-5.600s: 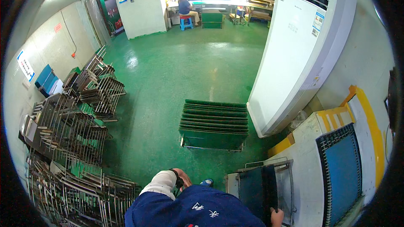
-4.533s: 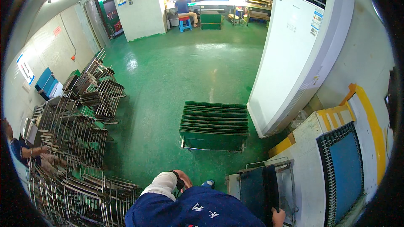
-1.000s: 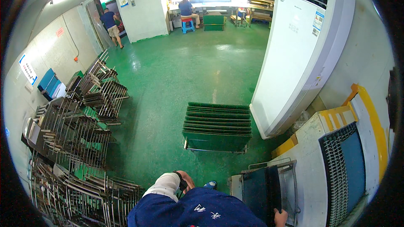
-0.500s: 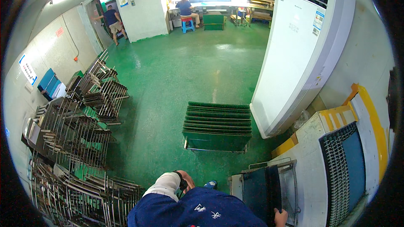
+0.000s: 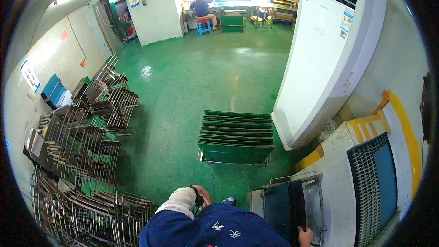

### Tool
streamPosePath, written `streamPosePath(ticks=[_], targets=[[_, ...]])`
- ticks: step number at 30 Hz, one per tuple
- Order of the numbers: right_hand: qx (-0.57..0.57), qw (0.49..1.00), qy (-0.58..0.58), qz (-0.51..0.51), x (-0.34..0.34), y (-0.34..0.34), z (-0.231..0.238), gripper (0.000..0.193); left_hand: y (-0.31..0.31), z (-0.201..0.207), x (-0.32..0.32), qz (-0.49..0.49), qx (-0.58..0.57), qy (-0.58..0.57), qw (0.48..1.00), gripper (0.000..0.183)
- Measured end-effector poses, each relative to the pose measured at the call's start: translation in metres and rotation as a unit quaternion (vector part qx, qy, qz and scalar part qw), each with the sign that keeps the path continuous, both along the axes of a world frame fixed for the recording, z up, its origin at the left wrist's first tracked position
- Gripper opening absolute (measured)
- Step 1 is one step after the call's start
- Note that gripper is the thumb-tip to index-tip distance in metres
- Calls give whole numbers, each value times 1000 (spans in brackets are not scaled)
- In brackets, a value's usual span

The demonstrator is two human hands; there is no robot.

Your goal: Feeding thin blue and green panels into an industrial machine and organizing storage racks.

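- The fingers of the right hand (image 5: 305, 237) are seen bent against the edge of a dark blue-black, flat upright panel (image 5: 283, 210); touch is shown, but whether the edge is pinched cannot be told.
- The left hand (image 5: 204, 195) is set low near the body, by a black wristband (image 5: 198, 200); nothing is seen held, and whether its fingers are spread or pressed together cannot be told.
- The panel is found at the lower right, within a silver metal tube rack (image 5: 321, 208), and has not been lifted clear; by that, the handling is judged to be unfinished.
- Beside the rack, a blue rectangular sheet (image 5: 385, 183) is flanked by a black-and-silver toothed lattice (image 5: 364, 183); it is touched by neither hand.
- Farther ahead, a row of thin green rectangular boards (image 5: 235, 152) is stood on the floor; whether these are finished or waiting cannot be judged.
- At the left, silver-brown metal slotted frames (image 5: 82, 144) are crowded together, well apart from both hands; their part in the work is not shown.
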State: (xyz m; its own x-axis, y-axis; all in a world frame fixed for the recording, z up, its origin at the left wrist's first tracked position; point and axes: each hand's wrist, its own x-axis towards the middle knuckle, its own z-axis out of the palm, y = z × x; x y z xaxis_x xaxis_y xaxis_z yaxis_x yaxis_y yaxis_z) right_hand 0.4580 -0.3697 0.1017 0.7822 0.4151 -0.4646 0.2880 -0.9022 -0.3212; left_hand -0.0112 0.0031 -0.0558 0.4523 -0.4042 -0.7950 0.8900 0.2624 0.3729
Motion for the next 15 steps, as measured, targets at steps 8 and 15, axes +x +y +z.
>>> streamPosePath(ticks=[8, 15], targets=[[-14, 1000, 6, -3, 1, 0, -1, 59, -6, -19, -4, 13, 42, 35, 998, 58], [-22, 1000, 3, 11, -4, 4, 15, 56, -6, 61, 17, 24, -47, -22, 998, 51]])
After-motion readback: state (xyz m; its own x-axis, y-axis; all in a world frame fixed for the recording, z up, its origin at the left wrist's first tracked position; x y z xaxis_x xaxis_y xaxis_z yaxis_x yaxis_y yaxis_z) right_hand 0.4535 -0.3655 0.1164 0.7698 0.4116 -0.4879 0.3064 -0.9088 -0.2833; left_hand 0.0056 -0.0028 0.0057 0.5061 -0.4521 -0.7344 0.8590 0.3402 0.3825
